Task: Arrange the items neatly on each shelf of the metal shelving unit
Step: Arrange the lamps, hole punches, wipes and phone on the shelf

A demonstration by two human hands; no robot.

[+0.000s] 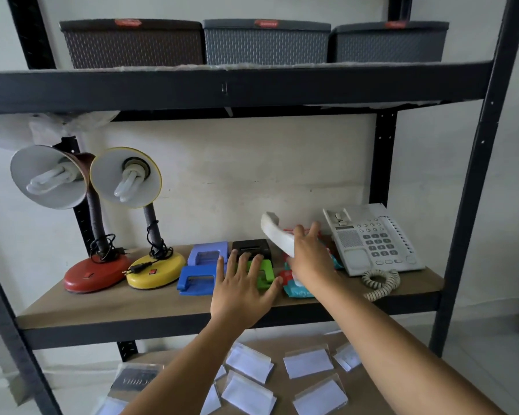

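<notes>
Up at 12 o'clock on the metal shelving unit (pixel 234 85), three lidded bins (pixel 265 41) are already lined up side by side; each has a red label, too blurry to be read. On the middle shelf (pixel 108 307), two desk lamps (pixel 126 181) are parked together at 9 o'clock, so that end looks sorted. Still left, by the look of it: the phone base (pixel 372 241) at 3 o'clock has no handset on it. The handset (pixel 277 233) is gripped by the right hand (pixel 307 259), fingers curled round it, above some wipes packets (pixel 297 287). The hole punches (pixel 201 269) are being touched by the left hand (pixel 241 292), fingers spread flat, nothing held. Down at 6 o'clock, card holders (pixel 307 362) are scattered loosely, so that shelf isn't done.
</notes>
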